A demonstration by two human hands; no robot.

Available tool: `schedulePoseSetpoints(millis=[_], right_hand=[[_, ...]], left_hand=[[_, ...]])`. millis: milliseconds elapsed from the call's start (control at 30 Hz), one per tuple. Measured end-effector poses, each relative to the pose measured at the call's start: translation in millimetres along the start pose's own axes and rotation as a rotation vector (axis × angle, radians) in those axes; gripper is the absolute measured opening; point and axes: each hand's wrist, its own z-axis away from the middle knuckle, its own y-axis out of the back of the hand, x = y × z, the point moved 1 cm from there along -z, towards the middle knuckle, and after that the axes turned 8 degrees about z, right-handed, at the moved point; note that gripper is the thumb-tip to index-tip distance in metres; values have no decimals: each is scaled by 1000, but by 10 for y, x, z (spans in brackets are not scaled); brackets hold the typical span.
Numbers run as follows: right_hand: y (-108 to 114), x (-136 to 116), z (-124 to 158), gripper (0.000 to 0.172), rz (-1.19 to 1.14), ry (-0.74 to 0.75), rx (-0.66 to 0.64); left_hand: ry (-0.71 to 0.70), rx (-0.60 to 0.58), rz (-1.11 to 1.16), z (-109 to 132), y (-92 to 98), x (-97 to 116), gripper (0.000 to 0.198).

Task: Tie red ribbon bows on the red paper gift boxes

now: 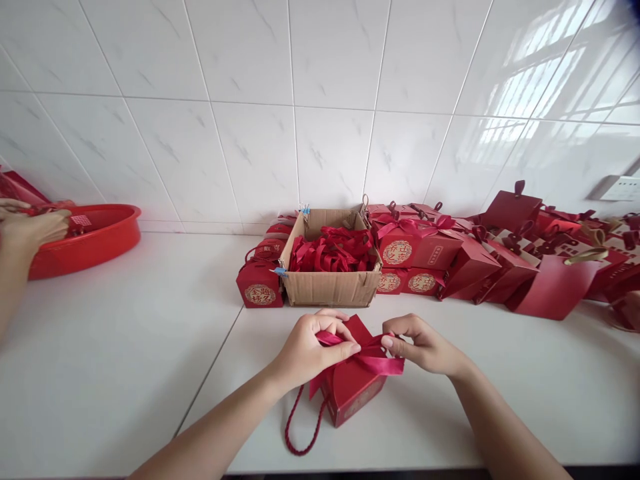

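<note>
A red gift box (350,393) with a gold print on its side stands on the white counter in front of me. A dark red rope handle (303,451) hangs off its left side onto the counter. Across the box top lies a crimson ribbon (383,365), gathered into a bow. My left hand (320,347) pinches the ribbon near the knot, thumb on top. To its right, my right hand (417,343) pinches another part of the ribbon between thumb and forefinger. The knot itself is partly covered by my fingers.
Behind the box stands an open cardboard box (330,288) full of red ribbons (335,250). Red gift boxes (415,250) are stacked to its right, more (260,283) to its left. At far left, another person's hands (37,227) are over a red basin (95,241).
</note>
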Motion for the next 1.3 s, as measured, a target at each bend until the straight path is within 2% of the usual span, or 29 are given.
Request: schedulePoseSetpoints(millis=[200,500,700,767,900,1000,1067,1167,1233,1300], right_hand=[[9,5,2,45,5,41,53],[44,24,0,43,90,102,65],[40,39,-9,41,53,61,41],[40,44,-8,40,51,34,33],[53,56,-7,41,34,28,49],[65,93,-8,40,-3,23,43],[80,120,-12,35,-17,9,61],[123,92,-26,28,-6,39,179],[144,-7,-40,26,48,84,234],[130,-161,-61,23,125,116,210]], left_hand=[[-55,-23,-5,-24,-21,-44,10],[-23,-8,-2,-46,-17,-57,7],[-13,-8,-4,-48,13,-44,7],[-18,-41,27,-52,41,-33,13],[-34,-128,150,-69,120,-18,41],[32,-172,225,-96,163,-32,54],[74,-160,267,-120,177,-52,59],[66,-113,274,-154,181,-82,62],[51,-102,263,-167,175,-94,62],[50,-100,252,-168,163,-96,63]])
